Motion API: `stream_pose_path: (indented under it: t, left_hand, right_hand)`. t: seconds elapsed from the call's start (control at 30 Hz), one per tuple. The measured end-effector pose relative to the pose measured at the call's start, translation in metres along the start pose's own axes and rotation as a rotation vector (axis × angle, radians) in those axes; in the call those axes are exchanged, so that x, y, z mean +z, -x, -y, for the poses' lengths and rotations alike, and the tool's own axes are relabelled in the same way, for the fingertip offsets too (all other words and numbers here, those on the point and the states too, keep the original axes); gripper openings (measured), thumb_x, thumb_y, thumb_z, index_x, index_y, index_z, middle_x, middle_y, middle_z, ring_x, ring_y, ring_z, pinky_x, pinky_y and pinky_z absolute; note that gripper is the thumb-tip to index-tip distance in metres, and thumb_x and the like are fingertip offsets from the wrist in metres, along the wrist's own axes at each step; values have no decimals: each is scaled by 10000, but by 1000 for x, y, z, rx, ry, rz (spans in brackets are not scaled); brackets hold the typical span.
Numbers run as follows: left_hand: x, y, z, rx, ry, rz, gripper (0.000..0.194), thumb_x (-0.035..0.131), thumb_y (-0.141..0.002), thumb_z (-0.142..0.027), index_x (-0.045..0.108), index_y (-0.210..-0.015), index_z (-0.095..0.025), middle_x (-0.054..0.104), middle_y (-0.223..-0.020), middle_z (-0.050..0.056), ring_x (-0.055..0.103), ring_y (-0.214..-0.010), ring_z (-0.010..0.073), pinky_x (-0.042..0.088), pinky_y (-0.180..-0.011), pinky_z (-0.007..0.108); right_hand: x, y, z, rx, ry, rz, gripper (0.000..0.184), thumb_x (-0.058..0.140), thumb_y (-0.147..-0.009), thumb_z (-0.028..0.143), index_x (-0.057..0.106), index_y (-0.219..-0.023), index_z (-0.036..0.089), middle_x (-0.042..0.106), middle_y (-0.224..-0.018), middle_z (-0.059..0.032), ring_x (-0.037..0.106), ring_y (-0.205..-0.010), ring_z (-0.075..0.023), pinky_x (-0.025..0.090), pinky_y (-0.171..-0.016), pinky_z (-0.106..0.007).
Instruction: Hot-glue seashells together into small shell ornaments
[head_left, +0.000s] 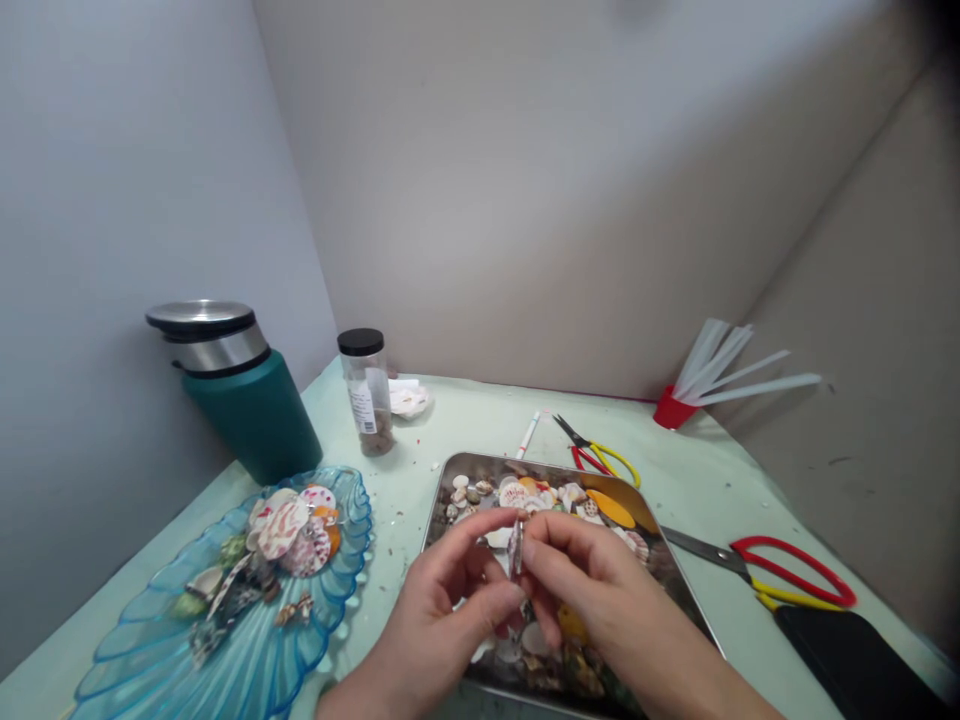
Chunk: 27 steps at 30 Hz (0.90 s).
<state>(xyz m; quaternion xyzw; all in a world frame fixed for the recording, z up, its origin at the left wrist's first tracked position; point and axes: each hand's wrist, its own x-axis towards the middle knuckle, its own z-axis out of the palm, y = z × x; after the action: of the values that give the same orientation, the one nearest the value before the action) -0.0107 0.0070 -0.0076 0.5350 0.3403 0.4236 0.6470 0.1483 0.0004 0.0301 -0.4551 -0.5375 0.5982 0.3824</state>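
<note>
A small thin shell (pixel 515 549), seen nearly edge-on, is pinched upright between both sets of fingertips. My left hand (pixel 442 605) grips its left side, with the forefinger near its top and the thumb near its bottom. On the other side, the thumb and fingers of my right hand (pixel 600 590) close on it. Beneath both hands lies a metal tray (pixel 684 580) filled with assorted shells, among them a long orange shell (pixel 611 508). My hands cover the tray's middle and near part.
On the left, a blue scalloped dish (pixel 131 650) holds several shells. Behind it stand a teal bottle (pixel 251 415) and a clear jar (pixel 366 400). Small snips (pixel 600 455), a marker (pixel 528 435), large scissors (pixel 750 570), a black object (pixel 847 650) and a red cup (pixel 673 408) of white sticks surround the tray.
</note>
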Motion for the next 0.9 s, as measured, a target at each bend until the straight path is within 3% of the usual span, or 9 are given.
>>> stream_pose_path:
  t: [0.33,0.5,0.6,0.73,0.9]
  left_hand:
    - [0,-2,-2,45,8,-11,413,703,-771,-254,608,-1172,-226,607,-717,6,574,-604,124,462,-537,212]
    - [-2,-1,1,113,-67,-44,386,718,-754,-218,654,-1132,-260,590,-1168,77,567,-625,89,476,-552,217]
    - [-3,-1,5,178,-102,-60,374,738,-737,-208,677,-1098,-283,551,-1236,64,571,-670,94,491,-588,223]
    - [-3,-2,7,203,-102,-28,373,726,-756,-240,660,-1121,-284,572,-1175,61,558,-644,87,480,-560,215]
    - [-2,-1,2,45,24,35,423,699,-785,-341,601,-1175,-207,612,-707,0,552,-579,109,454,-536,210]
  right_hand:
    - [2,1,2,9,110,-62,242,475,-878,320,484,-668,200,485,-516,73,452,-460,-81,344,-472,-190]
    - [0,3,3,18,223,-79,229,445,-864,294,463,-654,204,472,-532,64,437,-479,-91,344,-474,-204]
    - [-1,3,5,-1,362,-100,225,434,-866,276,463,-654,206,456,-540,61,431,-491,-99,332,-473,-212]
    - [-1,7,9,-139,677,-175,257,429,-892,248,460,-640,205,497,-577,43,458,-548,-117,309,-497,-230]
    - [-7,9,10,-346,878,-228,348,357,-957,285,465,-635,206,560,-634,6,510,-603,-147,338,-537,-257]
